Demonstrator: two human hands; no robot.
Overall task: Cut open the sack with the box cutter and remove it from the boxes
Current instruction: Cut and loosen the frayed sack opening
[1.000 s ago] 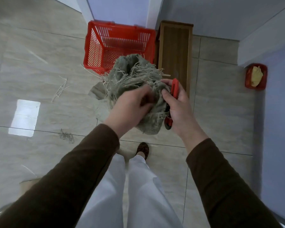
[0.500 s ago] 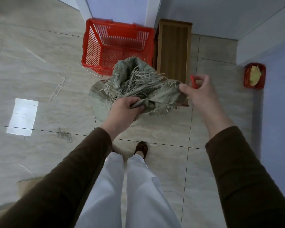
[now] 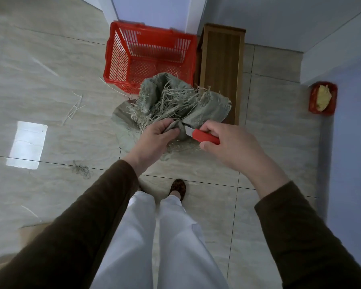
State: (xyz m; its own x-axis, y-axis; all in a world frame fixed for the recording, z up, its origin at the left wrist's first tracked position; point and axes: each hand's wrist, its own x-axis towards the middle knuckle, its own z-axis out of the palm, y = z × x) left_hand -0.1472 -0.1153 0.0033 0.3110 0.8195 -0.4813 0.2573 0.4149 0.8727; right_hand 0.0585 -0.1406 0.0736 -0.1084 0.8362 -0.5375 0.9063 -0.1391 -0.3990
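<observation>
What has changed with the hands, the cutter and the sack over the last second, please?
The right hand pulled away to the right, then came back, now holding the red box cutter with its blade pointing at the sack. The left hand kept gripping the sack's fabric. The red basket and wooden box stayed put.

One sack [image 3: 204, 109], one box cutter [image 3: 204, 137], two hands [image 3: 154, 138].

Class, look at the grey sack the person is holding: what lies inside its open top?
Inside the sack only loose frayed fibres show, spilling over its rim. Its folds and the left hand cover anything deeper; no boxes are visible.
</observation>
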